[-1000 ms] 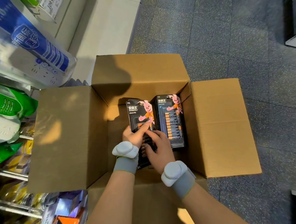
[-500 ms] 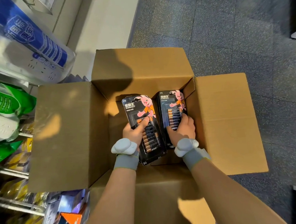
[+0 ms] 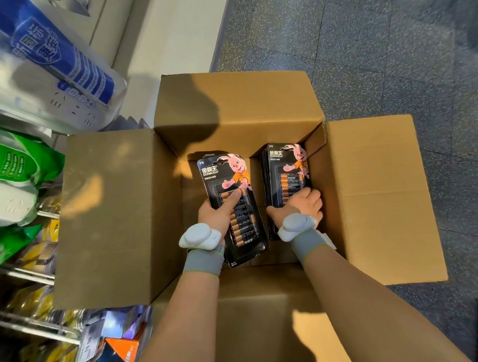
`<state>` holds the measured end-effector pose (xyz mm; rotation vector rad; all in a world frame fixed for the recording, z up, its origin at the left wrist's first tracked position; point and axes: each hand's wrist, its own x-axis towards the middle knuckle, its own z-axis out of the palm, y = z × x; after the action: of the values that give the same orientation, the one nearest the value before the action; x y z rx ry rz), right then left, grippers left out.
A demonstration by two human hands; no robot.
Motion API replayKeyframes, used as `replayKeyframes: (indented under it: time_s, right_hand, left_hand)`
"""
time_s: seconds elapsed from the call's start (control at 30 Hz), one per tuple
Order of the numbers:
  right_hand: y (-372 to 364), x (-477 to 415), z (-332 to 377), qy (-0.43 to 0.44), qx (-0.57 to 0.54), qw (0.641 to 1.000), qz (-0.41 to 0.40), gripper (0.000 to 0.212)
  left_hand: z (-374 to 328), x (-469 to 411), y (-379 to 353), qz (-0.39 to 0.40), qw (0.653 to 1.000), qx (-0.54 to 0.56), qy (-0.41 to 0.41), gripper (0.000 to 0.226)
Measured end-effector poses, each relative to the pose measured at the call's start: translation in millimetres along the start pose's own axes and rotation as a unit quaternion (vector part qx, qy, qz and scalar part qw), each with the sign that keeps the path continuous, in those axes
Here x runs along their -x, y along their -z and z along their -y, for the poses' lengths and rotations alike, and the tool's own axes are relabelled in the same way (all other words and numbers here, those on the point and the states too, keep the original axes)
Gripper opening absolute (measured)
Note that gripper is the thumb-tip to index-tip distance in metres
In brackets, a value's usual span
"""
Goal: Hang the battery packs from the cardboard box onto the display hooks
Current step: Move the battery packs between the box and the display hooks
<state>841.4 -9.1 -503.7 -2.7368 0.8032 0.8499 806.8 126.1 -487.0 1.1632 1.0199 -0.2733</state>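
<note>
An open cardboard box (image 3: 106, 215) stands on the floor below me. Inside it, my left hand (image 3: 217, 213) grips a black battery pack (image 3: 229, 181) with a pink rabbit on it, thumb across its front, the pack tilted and lifted off the box bottom. At the box's right inner wall, my right hand (image 3: 302, 205) grips a stack of the same battery packs (image 3: 283, 167), fingers curled round its right edge. How many packs each hand holds is hidden. No display hooks are clearly visible.
Shop shelves run along the left: a blue-and-white pack (image 3: 46, 61), green-and-white bags (image 3: 13, 170), small boxed goods and a price tag (image 3: 88, 341) on lower shelves. Grey speckled floor (image 3: 391, 48) lies to the right and beyond the box. The box's four flaps are spread outward.
My right hand left the pack in my left hand and moved right onto the second stack, gripping it. My left hand's pack rose slightly and tilted. The camera drew closer.
</note>
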Motion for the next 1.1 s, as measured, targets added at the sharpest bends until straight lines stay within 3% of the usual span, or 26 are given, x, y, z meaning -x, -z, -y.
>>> replayKeyframes:
  time_s: [0.37,0.57,0.73,0.83,1.1]
  right_hand:
    - [26,3,2,-0.050,-0.101,0.992,0.056,0.080]
    - [37,36,-9,0.080,-0.217,0.969,0.083,0.084]
    - [23,67,-11,0.208,-0.158,0.964,0.055,0.066]
    - [16,72,-10,0.216,-0.121,0.968,0.048,0.069]
    - [12,76,-20,0.249,-0.159,0.954,0.054,0.091]
  left_hand:
    - [-2,5,-4,-0.002,1.000,-0.016,0.001,0.018]
    - [3,5,-6,-0.004,0.999,-0.038,-0.012,0.024]
    - [-1,13,-16,-0.021,0.993,-0.113,-0.028,0.046]
    - [-7,15,-18,-0.026,0.984,-0.171,-0.033,0.053]
    - [-4,18,-14,-0.048,0.995,-0.089,0.021,0.073]
